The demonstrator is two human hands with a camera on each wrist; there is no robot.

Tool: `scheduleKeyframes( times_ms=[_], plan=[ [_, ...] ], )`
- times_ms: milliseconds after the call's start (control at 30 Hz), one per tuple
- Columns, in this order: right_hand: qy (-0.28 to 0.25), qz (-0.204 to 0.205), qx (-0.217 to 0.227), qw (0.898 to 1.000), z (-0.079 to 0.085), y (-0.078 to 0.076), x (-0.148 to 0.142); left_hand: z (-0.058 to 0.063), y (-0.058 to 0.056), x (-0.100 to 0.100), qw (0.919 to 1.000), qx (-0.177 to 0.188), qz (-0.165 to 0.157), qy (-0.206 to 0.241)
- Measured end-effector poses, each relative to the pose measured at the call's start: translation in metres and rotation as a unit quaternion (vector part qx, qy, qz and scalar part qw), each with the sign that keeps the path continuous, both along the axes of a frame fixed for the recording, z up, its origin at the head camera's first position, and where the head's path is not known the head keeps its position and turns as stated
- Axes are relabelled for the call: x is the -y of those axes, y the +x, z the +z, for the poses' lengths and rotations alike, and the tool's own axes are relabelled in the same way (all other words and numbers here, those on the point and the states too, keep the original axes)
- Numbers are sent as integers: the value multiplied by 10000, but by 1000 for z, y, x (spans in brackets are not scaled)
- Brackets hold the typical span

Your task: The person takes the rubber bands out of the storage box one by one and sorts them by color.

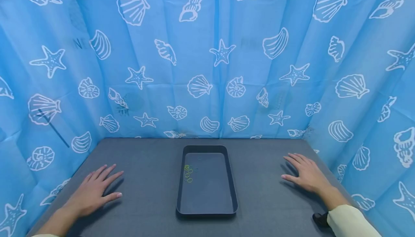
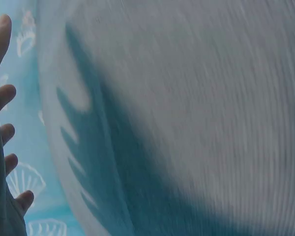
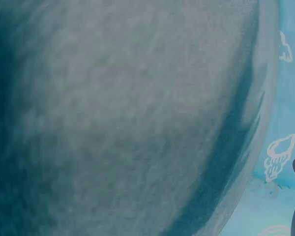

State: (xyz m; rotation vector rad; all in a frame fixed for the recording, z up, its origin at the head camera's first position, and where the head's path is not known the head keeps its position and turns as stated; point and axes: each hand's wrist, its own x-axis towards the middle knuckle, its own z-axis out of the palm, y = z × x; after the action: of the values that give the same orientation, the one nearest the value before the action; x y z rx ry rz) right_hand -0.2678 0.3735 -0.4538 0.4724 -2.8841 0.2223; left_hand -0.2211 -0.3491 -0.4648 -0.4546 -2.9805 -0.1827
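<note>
A dark grey rectangular tray (image 1: 207, 197) stands at the middle of the table. Inside it, toward its left wall, lie several small yellow-green rings (image 1: 187, 175), with fainter ones beside them that are hard to make out. My left hand (image 1: 92, 192) hovers over the table left of the tray, fingers straight and spread, holding nothing; the left wrist view shows its fingertips at the edge and its shadow below. On the other side, my right hand (image 1: 306, 174) is likewise spread and holds nothing, apart from the tray. Only some fingertips show in the right wrist view.
The grey tabletop (image 1: 142, 179) runs back to a blue curtain (image 1: 207, 67) printed with white shells and starfish, which also encloses the left and right sides. A small black object (image 1: 320, 219) is by the right sleeve (image 1: 348, 220).
</note>
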Motion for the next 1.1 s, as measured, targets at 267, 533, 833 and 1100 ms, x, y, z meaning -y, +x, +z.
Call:
scheduleKeyframes(
  times_ms=[267,533,833,1100],
  plan=[
    [-56,89,-39,9999,0,-4,9,6,2,-32,9984,-131,-364,419],
    [-235,172,-158,9995,5,-8,27,11,2,-63,9928,32,-596,1039],
    [-951,193,-401,9945,1,-18,51,1,1,-89,9819,169,-723,1741],
    [-1644,216,-496,9849,3,-20,76,-2,2,-108,9583,596,-666,2715]
  ],
)
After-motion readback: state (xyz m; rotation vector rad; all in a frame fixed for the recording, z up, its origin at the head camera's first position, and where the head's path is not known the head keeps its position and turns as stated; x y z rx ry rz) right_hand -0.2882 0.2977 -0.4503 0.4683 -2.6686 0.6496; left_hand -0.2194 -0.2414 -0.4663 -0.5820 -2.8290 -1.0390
